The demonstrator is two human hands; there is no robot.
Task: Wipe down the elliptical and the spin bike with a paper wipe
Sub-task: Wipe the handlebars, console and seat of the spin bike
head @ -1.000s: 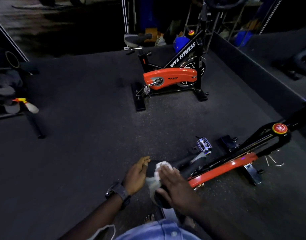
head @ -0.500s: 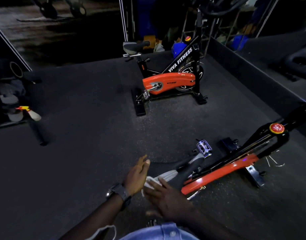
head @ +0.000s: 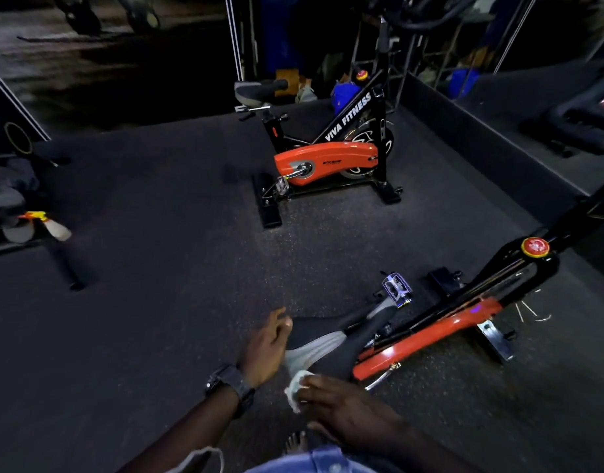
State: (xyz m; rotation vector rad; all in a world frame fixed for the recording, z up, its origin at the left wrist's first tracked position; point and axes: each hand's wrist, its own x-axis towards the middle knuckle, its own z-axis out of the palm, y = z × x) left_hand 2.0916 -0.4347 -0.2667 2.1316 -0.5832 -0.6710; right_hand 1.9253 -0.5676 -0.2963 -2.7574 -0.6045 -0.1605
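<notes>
Near spin bike [head: 430, 336] right below camera, black-grey saddle [head: 331, 339] closest. Left hand [head: 264, 346] grips saddle's left edge, watch [head: 230, 382] on wrist. Right hand [head: 345, 409] presses white paper wipe [head: 295, 387] on saddle's near end. Second spin bike [head: 327, 155], orange-black, upright farther back on dark floor [head: 157, 285]. Spray bottle [head: 49, 227] far left.
</notes>
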